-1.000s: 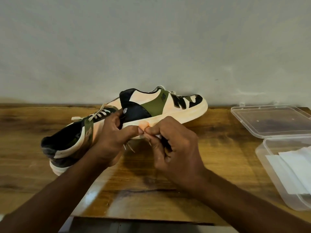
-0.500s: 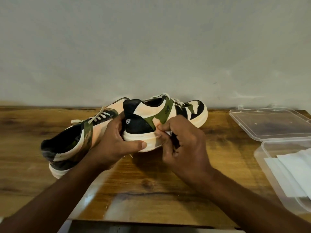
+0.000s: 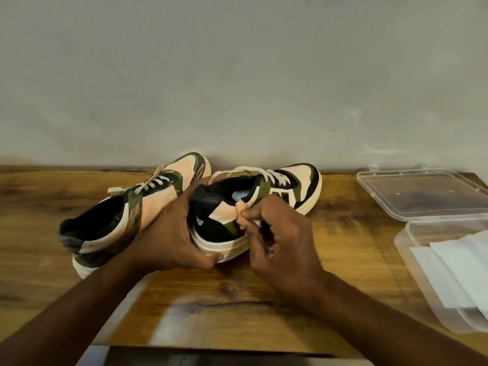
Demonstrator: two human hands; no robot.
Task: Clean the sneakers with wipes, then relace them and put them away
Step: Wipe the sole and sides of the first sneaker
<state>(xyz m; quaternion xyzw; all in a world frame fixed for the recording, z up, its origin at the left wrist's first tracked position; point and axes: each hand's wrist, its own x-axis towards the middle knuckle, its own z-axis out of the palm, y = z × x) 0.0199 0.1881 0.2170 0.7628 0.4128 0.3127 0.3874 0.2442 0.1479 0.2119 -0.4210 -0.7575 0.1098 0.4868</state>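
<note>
Two cream, black and olive sneakers with pale laces stand on the wooden table. The left sneaker (image 3: pixel 137 207) rests on the table with its heel toward me. The right sneaker (image 3: pixel 280 188) is tilted up at the heel, toe pointing away to the right. My left hand (image 3: pixel 171 233) grips its heel and sole from the left. My right hand (image 3: pixel 280 239) pinches a small white wipe (image 3: pixel 257 222) against the shoe's side panel; most of the wipe is hidden by my fingers.
A clear plastic box (image 3: pixel 412 249) with white wipes (image 3: pixel 454 262) sits at the right edge of the table (image 3: pixel 237 299). Its clear lid (image 3: pixel 422 191) lies behind it. A grey wall rises right behind the sneakers.
The held sneaker has swung round from side-on to heel toward me. My left hand shifted to its heel, and my right hand moved up from the sole to the side panel.
</note>
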